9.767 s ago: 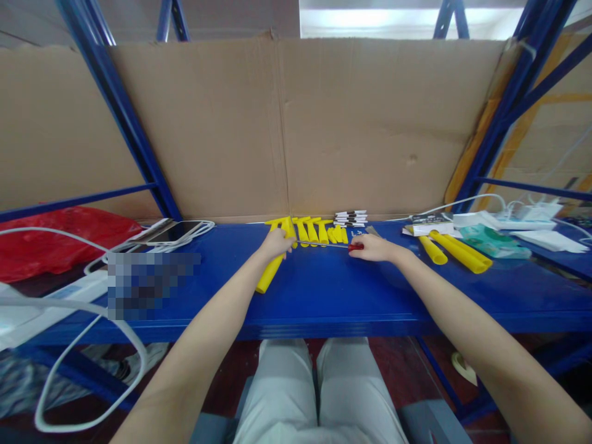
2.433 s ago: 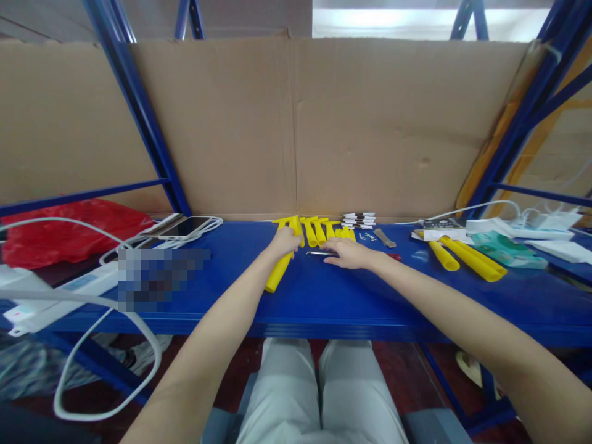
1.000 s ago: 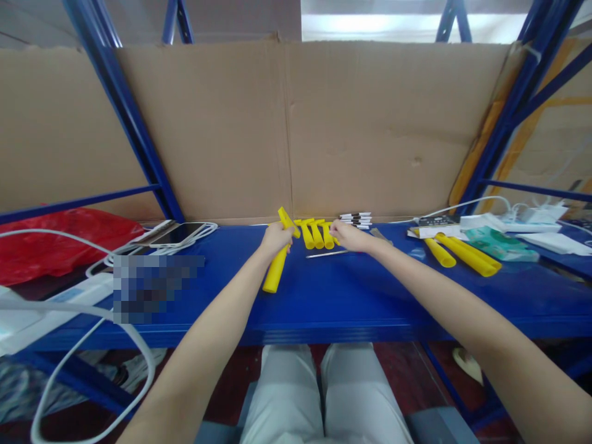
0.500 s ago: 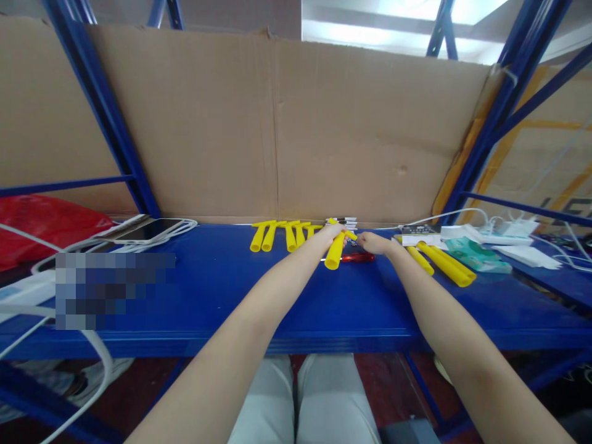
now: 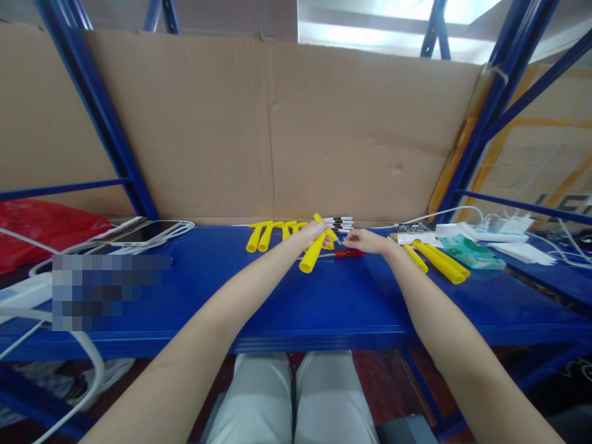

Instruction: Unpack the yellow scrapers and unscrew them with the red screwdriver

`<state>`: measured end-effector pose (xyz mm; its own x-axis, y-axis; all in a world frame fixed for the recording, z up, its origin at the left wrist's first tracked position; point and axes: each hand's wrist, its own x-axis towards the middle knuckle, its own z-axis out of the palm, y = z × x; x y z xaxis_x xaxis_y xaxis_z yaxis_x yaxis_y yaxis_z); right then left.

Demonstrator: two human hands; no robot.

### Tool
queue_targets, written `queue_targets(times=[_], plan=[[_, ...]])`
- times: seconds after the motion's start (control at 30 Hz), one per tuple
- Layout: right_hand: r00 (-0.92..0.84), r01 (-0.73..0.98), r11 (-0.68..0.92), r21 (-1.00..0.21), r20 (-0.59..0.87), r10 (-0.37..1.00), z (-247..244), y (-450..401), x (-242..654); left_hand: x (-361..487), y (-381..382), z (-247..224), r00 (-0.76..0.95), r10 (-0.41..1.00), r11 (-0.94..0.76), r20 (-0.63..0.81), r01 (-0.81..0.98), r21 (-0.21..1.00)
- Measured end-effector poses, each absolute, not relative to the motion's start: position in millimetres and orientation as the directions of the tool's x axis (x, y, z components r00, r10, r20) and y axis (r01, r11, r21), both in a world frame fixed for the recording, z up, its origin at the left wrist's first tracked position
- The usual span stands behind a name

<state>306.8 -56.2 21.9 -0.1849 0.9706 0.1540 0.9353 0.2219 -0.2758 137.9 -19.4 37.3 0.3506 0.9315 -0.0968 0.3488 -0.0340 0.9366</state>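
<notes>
My left hand is closed round a yellow T-shaped piece, its wide tube end pointing down toward me. Just right of it, my right hand has its fingers pressed together over small metal bits on the table; what it pinches, if anything, is too small to tell. A screwdriver with a red handle lies right below the hands. Several yellow T-shaped pieces stand in a row to the left. Behind my hands lies a stack of black-and-white items.
More yellow tubes lie at the right beside a green packet and white cables. A phone, a cable and a red bag are at the left. Cardboard stands behind the blue table.
My left hand has moved left with the yellow piece, which is now tilted more. The right hand has shifted slightly left, and the gap between the hands is wider.
</notes>
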Motion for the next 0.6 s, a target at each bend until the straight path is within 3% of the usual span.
queue_targets(times=[0.13, 0.37, 0.6], plan=[[-0.299, 0.922, 0.298, -0.249, 0.035, 0.954, 23.6, -64.9, 297.5, 86.2, -30.6, 43.9, 0.318, 0.945, -0.200, 0.072, 0.390, 0.899], [-0.346, 0.935, 0.350, -0.051, 0.073, 0.935, 15.4, -66.9, 284.2, 14.9, -50.2, 36.5, 0.254, 0.963, -0.229, 0.089, 0.600, 0.767], [-0.369, 0.909, 0.386, -0.157, 0.125, 0.921, 12.7, -82.6, 289.4, 3.2, -55.6, 28.9, 0.225, 0.964, -0.267, 0.143, 0.775, 0.573]])
